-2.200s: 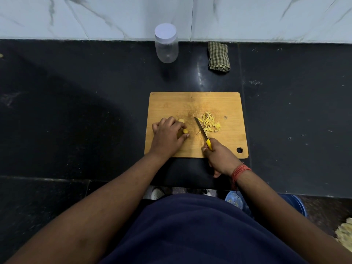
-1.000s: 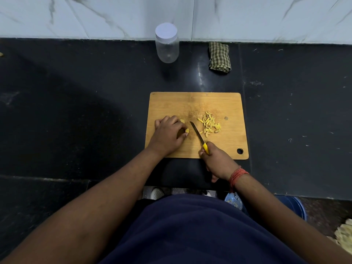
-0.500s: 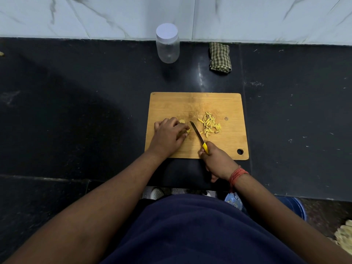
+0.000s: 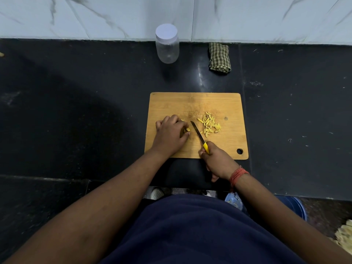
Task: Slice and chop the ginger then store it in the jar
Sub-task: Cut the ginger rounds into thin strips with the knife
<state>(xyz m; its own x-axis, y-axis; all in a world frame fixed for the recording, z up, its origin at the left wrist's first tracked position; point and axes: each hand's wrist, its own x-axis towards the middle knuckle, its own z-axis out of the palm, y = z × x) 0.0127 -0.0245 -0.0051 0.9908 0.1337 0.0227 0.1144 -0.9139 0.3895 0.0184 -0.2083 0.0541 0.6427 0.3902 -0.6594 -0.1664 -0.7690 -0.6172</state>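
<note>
On board (image 4: pixel 224 145), curled fingers (image 4: pixel 183 130) pinch ginger (image 4: pixel 187 129).

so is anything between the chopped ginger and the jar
Only the jar's white lid, screwed on. The counter between the chopped ginger and the jar shows nothing in the way.

Jar (image 4: pixel 167 47) behind board (image 4: pixel 192 103) (cloth (image 4: pixel 219 58) right); ginger strips (image 4: pixel 210 124) on board.
</note>
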